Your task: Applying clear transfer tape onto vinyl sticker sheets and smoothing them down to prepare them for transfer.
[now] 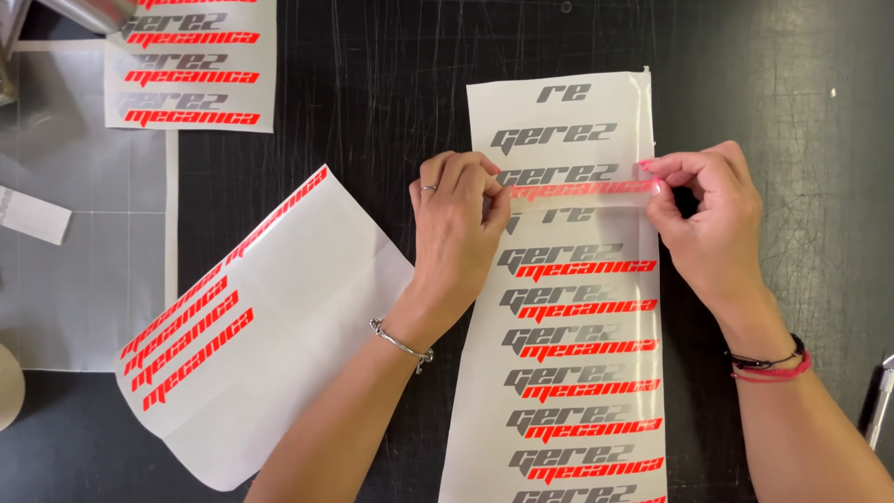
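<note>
A long white sheet lies on the black work surface, carrying a column of grey lettered decals, most with red lettering beneath. My left hand and my right hand each pinch one end of a thin clear strip with red lettering. The strip is stretched across the sheet just under the third grey decal from the top. My left hand wears a ring and a silver bracelet; my right wrist has black and red cords.
A tilted white backing sheet with several red lettered decals lies to the left. Another sheet of grey and red decals sits at the top left on a grey cutting mat. A metallic tool shows at the right edge.
</note>
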